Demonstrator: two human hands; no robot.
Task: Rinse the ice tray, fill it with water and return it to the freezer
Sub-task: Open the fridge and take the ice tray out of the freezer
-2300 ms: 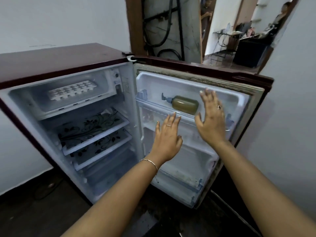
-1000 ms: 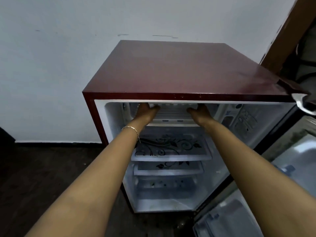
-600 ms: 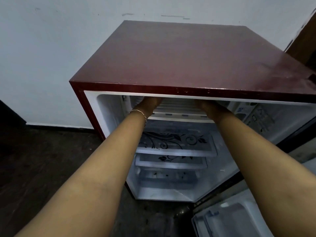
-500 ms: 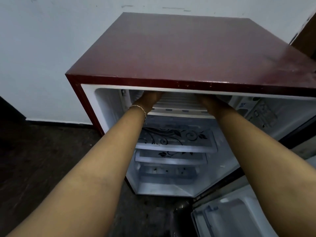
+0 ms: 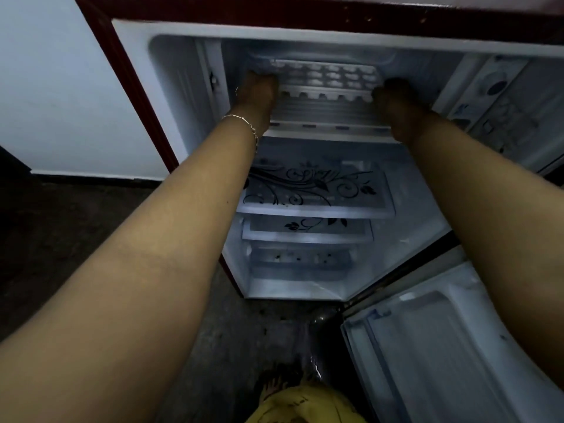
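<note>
Two bare arms reach into an open fridge (image 5: 189, 96) that stands on a dark floor (image 5: 76, 239) against a pale wall (image 5: 61, 87). We note a maroon casing and a white interior, dimly lit. The door (image 5: 442, 346) hangs open at lower right, its inner racks facing up toward the camera.

We find the tray (image 5: 328, 77) in the top compartment, lying flat on the freezer shelf (image 5: 329, 129), well back from the shelf's front lip. Our left hand (image 5: 259, 90) is at the tray's left end and our right hand (image 5: 393, 99) at its right end, both touching it. The fingers of each hand curl around the tray ends, so we record both as closed on the tray, though the fingertips themselves are hidden. A thin bracelet (image 5: 247, 126) sits on the left wrist.

Overhead room in the compartment is tight: the ceiling lies just above the tray. The front is open, with bare ribbed shelf between tray and lip. Below, two glass shelves (image 5: 314, 190) with a black floral print stand clear of the arms. A foot and yellow cloth (image 5: 299, 404) show at the bottom edge.
</note>
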